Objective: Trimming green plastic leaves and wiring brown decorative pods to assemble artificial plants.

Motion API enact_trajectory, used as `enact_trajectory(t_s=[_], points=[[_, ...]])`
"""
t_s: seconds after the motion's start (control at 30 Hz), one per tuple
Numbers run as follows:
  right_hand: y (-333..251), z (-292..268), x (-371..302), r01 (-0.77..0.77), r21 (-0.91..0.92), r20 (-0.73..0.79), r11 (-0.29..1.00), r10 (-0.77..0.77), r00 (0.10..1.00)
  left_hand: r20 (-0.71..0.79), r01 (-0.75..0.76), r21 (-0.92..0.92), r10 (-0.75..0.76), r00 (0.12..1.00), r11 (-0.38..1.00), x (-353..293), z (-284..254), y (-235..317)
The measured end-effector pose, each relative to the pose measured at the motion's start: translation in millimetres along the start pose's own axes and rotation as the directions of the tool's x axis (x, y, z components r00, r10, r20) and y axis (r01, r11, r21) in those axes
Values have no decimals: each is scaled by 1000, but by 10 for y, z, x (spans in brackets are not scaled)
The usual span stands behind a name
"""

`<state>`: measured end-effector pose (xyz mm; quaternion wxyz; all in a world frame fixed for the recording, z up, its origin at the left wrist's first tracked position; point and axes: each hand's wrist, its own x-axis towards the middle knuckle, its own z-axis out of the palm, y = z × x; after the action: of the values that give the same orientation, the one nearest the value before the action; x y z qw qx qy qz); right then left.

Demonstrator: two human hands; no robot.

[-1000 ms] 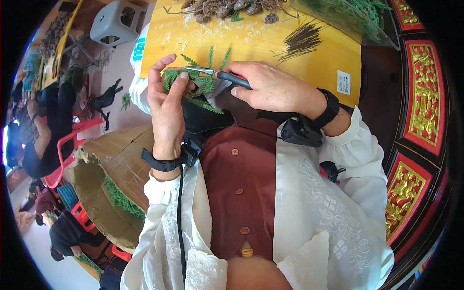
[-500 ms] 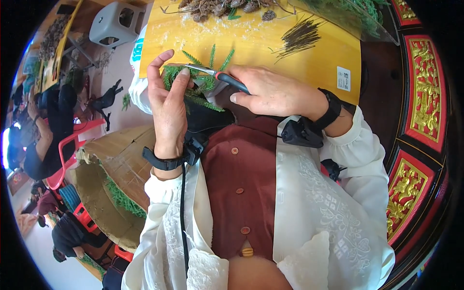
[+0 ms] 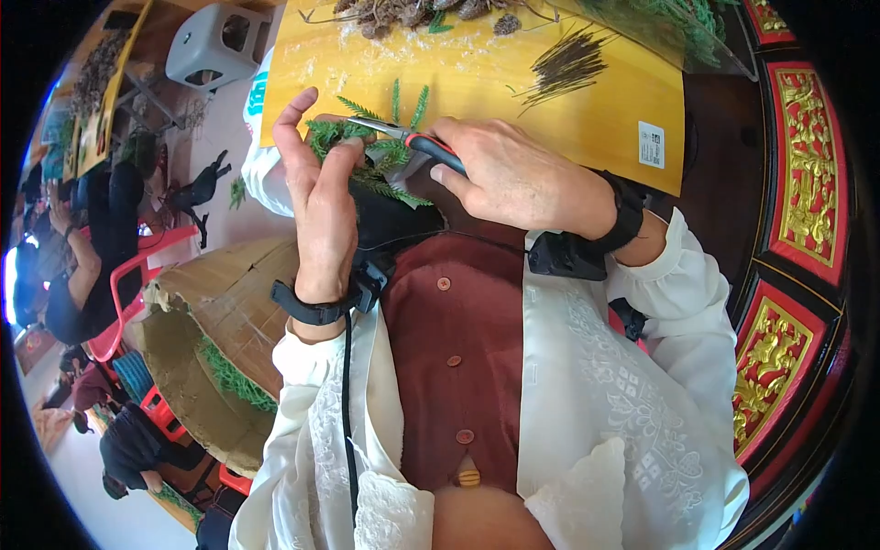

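My left hand (image 3: pixel 321 188) holds a bunch of green artificial fir sprigs (image 3: pixel 390 160), pinched between thumb and fingers, with its index finger raised. Several sprigs fan out from it toward the table and toward my lap. My right hand (image 3: pixel 518 174) is wrapped around pliers (image 3: pixel 426 145) with dark handles edged in red. The metal jaws reach left into the sprigs, close to my left thumb. Whether the jaws grip a stem or wire is too small to tell. Both hands are above the near edge of the yellow table (image 3: pixel 458 78).
Pine cones (image 3: pixel 417 11) are heaped at the table's far side, and thin dark wires (image 3: pixel 568 66) lie to the right. A clear-sided container (image 3: pixel 678 37) holds greenery. At left stand a cardboard box (image 3: pixel 229 312) with green sprigs inside and a grey stool (image 3: pixel 213 46). Other people sit farther left.
Both hands have shifted slightly, and the sprigs have tilted a little to the left. The pliers stay among the sprigs in my right hand.
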<state>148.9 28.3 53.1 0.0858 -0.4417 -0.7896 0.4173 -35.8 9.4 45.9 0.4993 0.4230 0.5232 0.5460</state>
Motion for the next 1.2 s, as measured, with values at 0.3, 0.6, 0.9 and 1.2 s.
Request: enact_trajectory(t_s=[0.3, 0.6, 0.9, 1.2], points=[[-38, -6, -53, -17, -13, -44, 1000, 16, 999, 0, -13, 66, 13, 1000, 998, -33, 16, 12], [55, -11, -11, -9, 103, 13, 995, 8, 1000, -55, -39, 68, 43, 998, 997, -48, 79, -2], [85, 17, -36, 21, 30, -51, 999, -19, 998, 46, 180, 5, -180, 983, 984, -62, -125, -113], [92, -46, -20, -21, 116, 36, 993, 17, 999, 5, 146, 26, -146, 989, 989, -124, -3, -19]])
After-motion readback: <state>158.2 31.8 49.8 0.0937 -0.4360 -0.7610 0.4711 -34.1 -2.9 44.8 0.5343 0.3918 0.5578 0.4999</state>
